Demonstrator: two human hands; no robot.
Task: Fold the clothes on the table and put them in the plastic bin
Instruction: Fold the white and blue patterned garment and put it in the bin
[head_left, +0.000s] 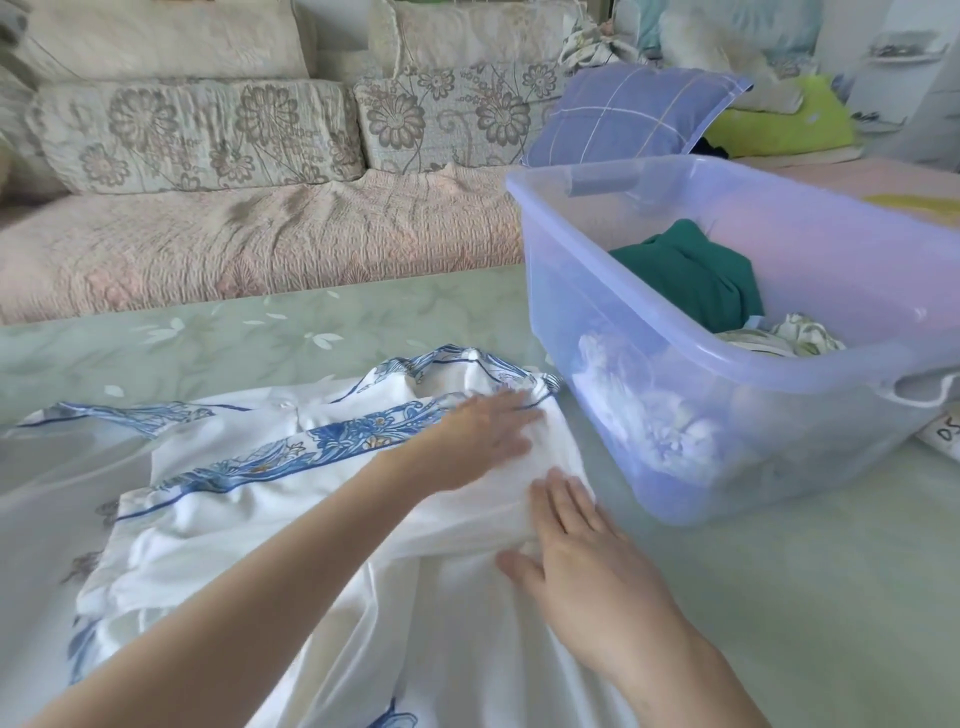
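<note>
Green table (779, 597) has a white garment (260, 519); both hands flat, gripping nothing; bin (649, 441) at 2 o'clock, right hand (576, 551) nearer than left hand (478, 436).

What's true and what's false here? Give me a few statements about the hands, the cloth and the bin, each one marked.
1. Both the left hand and the right hand rest flat on the white garment. True.
2. The plastic bin is empty. False: it holds a green garment and pale printed cloth.
3. The plastic bin stands on the table, to the right of the white garment. True.
4. The left hand grips the plastic bin. False: it rests on the white garment, apart from the bin.
</note>
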